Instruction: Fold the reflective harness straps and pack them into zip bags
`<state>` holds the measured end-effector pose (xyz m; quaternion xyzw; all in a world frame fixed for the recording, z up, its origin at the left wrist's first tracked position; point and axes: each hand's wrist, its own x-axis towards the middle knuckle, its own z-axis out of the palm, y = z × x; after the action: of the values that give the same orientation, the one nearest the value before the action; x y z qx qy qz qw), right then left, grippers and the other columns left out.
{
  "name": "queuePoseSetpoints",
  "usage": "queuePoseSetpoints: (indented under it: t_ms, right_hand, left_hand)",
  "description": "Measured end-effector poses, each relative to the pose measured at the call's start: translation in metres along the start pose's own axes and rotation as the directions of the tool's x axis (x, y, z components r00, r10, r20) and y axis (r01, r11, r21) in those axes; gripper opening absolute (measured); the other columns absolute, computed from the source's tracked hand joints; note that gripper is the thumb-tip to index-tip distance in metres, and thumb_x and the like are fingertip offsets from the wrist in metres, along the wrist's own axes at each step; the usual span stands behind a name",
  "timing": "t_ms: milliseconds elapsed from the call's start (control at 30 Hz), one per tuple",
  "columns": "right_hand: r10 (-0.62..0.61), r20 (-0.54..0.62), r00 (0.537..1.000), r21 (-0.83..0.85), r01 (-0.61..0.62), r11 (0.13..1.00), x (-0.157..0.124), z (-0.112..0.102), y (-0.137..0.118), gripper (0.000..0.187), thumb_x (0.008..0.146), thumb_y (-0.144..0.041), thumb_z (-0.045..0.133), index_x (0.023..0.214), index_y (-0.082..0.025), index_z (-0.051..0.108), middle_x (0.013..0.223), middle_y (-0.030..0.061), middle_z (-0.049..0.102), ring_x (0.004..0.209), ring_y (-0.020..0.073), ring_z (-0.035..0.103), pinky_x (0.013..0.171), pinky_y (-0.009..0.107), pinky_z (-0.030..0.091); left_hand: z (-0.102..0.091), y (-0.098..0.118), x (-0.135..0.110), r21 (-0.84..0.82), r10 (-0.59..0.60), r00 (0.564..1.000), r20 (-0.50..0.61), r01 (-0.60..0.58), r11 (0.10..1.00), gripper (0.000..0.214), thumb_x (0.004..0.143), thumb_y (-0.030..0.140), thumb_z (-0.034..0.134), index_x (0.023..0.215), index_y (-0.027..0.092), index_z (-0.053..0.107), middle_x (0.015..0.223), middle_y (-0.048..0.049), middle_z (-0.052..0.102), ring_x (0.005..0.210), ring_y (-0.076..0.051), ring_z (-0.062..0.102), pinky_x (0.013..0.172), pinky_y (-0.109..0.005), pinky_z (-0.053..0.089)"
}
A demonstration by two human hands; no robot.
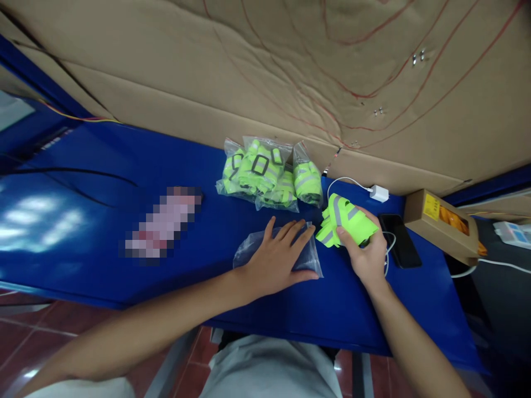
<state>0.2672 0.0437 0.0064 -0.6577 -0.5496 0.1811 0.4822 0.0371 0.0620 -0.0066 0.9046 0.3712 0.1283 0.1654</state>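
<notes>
My left hand (279, 253) lies with fingers spread on a clear plastic bag (248, 251), flat on the blue table (207, 232). The bag looks to have nothing in it. In my right hand (369, 251) is a folded neon-yellow reflective vest (342, 218) with grey stripes, held just right of the bag. Thumb and fingers grip its right side; part of the fingers is hidden behind it. Beyond my hands, several bagged reflective vests (261, 168) with black buckles are heaped against the cardboard wall. One bagged roll (307, 179) stands at their right end.
A black phone (400, 240) and a white charger (379, 193) with its cable lie to the right. Past them is an open cardboard box (442, 224) with orange contents. A pixelated pinkish object (164, 224) is on the left. The cardboard wall (186, 94) closes off the back.
</notes>
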Motion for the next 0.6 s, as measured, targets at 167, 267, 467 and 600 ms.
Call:
queuePoseSetpoints:
  t_ms: [167,267,467,600]
  right_hand:
    - [0.041,0.046,0.998,0.043,-0.043,0.998,-0.0036,0.0038,-0.0003,0.06,0.081,-0.048,0.082,0.131,-0.021,0.063,0.117,0.0088,0.073,0.094,0.0239,0.07,0.08,0.034,0.057]
    - [0.029,0.05,0.998,0.036,-0.031,0.999,-0.0044,0.004,-0.0008,0.059,0.081,-0.046,0.082,0.131,-0.02,0.063,0.115,0.0085,0.073,0.092,0.0226,0.069,0.076,0.033,0.057]
    - [0.044,0.034,0.998,0.035,-0.045,0.998,-0.0049,0.0031,-0.0021,0.06,0.081,-0.046,0.082,0.131,-0.02,0.063,0.113,0.0084,0.074,0.089,0.0215,0.07,0.073,0.032,0.058]
    - [0.04,0.057,0.998,0.017,-0.041,0.999,-0.0075,0.005,-0.0048,0.059,0.081,-0.048,0.081,0.131,-0.02,0.063,0.117,0.0093,0.073,0.094,0.0234,0.07,0.076,0.033,0.058]
  left_hand:
    - [-0.005,0.0015,0.0018,-0.018,-0.03,0.999,-0.031,0.029,0.999,0.096,0.091,0.077,0.048,0.162,0.016,0.026,0.162,-0.0214,0.04,0.15,-0.039,0.037,0.123,-0.073,0.016]
    - [-0.0053,0.0015,0.0016,-0.021,-0.028,0.999,-0.042,0.028,0.999,0.094,0.092,0.076,0.047,0.162,0.017,0.028,0.161,-0.0216,0.041,0.15,-0.038,0.037,0.122,-0.074,0.017]
    - [-0.0048,0.0014,0.0011,-0.005,-0.025,0.998,-0.049,0.025,1.0,0.093,0.092,0.076,0.048,0.162,0.018,0.027,0.162,-0.0221,0.04,0.15,-0.039,0.037,0.12,-0.075,0.017]
    - [-0.0038,0.002,0.0014,0.008,-0.021,0.997,-0.07,0.021,1.0,0.092,0.092,0.074,0.05,0.161,0.017,0.029,0.161,-0.0225,0.042,0.15,-0.039,0.037,0.121,-0.074,0.015]
